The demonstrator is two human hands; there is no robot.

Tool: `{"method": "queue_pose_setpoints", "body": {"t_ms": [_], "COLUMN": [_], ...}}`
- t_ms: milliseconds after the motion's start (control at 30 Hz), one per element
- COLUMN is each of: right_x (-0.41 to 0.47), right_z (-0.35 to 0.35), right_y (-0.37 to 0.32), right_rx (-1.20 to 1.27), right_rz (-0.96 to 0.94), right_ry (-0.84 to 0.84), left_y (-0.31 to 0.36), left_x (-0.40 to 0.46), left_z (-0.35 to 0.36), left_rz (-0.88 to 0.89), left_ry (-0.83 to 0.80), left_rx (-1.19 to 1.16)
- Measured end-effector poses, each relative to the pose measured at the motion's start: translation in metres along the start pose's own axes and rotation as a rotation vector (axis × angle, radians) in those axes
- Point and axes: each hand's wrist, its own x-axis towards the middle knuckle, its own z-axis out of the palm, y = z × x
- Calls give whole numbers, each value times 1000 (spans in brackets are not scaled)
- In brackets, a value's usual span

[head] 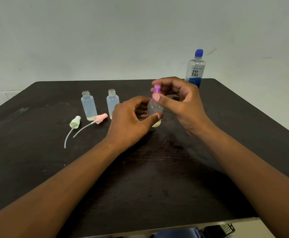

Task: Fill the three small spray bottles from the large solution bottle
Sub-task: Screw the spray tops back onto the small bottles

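Right now both hands are busy with one small spray bottle near the middle of the dark surface (157, 177). The left hand (130, 124) grips the body of that bottle (155, 109), thumb pressed across its lower front and fingers curled behind. The right hand (180, 100) pinches the purple cap (157, 91) on top, thumb on the near side and fingers wrapped over from behind. The bottle stands upright with its base on or just above the surface; I cannot tell which. A thin layer of yellowish liquid shows at its bottom.

To the left stand two more small bottles, both upright and open at the neck. The far-left bottle (88, 105) has a thin layer of pale yellowish liquid at its base. The middle bottle (112, 102) stands just beside the left hand, which hides its lower part.

Two spray tops lie on their sides in front of those bottles. The green top (75, 122) is nearest the left edge, its dip tube curving toward me. The pink top (101, 118) lies just in front of the far-left bottle, its tube running down and left, close to the green one's tube.

The large bottle (195, 69) stands upright at the far right corner of the surface, behind the right hand, blue cap (199, 53) on. Behind everything is a plain pale wall (106, 31).
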Motion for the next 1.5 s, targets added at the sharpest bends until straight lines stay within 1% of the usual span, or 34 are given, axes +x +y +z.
{"method": "queue_pose_setpoints", "body": {"t_ms": [133,367,567,767,933,1033,1300,1500], "right_x": [0,1,-1,0,-1,-1,-1,0], "right_z": [-1,0,0,1,-1,0,2,3], "right_y": [0,1,-2,-1,0,-1,0,0], "right_rx": [43,-31,43,-26,37,96,152,161], "right_rz": [38,9,56,63,80,102,149,168], "right_ry": [-33,7,-56,25,-66,-92,-18,48], "left_y": [-1,-2,-4,-4,-5,-6,-8,-4], "left_x": [1,0,1,1,1,0,2,2], "left_z": [-1,0,0,0,0,1,0,-2], "left_rz": [-21,6,-10,4,9,5,1,14], "left_ry": [15,12,17,21,13,27,18,-9], "left_rx": [-34,-21,-34,-7,-1,-12,11,-27]}}
